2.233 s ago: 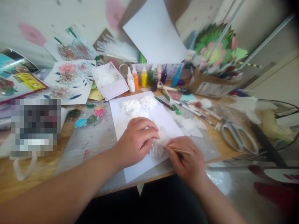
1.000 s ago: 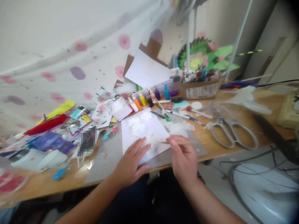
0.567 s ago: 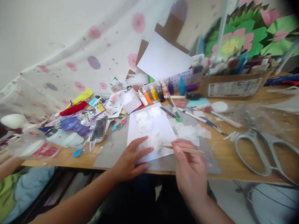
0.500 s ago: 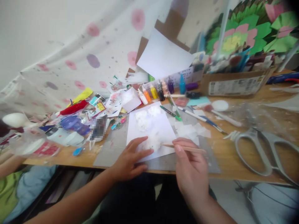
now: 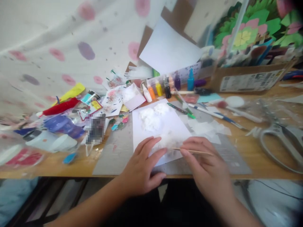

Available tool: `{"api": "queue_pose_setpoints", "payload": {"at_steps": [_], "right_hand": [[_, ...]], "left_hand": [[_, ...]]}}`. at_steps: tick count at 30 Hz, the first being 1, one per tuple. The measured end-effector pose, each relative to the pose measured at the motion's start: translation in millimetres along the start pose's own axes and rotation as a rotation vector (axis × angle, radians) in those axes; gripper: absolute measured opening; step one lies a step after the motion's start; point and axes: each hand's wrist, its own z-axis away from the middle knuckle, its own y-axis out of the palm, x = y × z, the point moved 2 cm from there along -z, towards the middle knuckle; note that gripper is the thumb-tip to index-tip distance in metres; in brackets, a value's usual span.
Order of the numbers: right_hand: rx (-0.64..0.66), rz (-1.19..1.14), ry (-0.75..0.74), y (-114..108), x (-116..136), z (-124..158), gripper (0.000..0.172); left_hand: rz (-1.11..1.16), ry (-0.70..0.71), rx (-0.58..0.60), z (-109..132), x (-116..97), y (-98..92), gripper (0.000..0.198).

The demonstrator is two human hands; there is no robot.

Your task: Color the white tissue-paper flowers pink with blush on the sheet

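A white sheet of paper [image 5: 174, 124] lies on a grey mat [image 5: 113, 156] at the table's near edge, with fluffy white tufts [image 5: 151, 118] stuck on it. My left hand [image 5: 144, 167] rests flat on the sheet's near corner, fingers stretched out and apart. My right hand [image 5: 208, 170] is closed on a thin wooden stick [image 5: 191, 151], whose tip points left at a white tuft [image 5: 167, 143] between the two hands.
Small paint bottles [image 5: 163, 88] stand in a row behind the sheet. Pens and brushes [image 5: 213, 113] lie to the right, with large grey scissors [image 5: 279, 142] beyond them. A cardboard box [image 5: 248, 80] holds paper flowers. Clutter of tubs and painted cards [image 5: 71, 119] fills the left.
My left hand has opened from a pinch on the tuft to lie flat on the paper. The camera view swung up and left, then dipped back toward the table. The stick stays in my right hand.
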Motion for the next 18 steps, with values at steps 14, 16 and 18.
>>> {"api": "queue_pose_setpoints", "payload": {"at_steps": [14,16,18], "right_hand": [[0.154,0.228,0.004,11.2,10.3,-4.0,0.008],[0.147,0.268,-0.005,13.2,11.3,-3.8,0.009],[0.128,0.305,0.003,14.7,11.1,-3.4,0.01]], "left_hand": [[0.188,0.026,-0.047,4.8,11.6,4.7,0.054],[0.193,0.025,-0.066,5.2,12.2,5.8,0.052],[0.19,0.034,-0.085,5.6,12.3,6.7,0.05]]}}
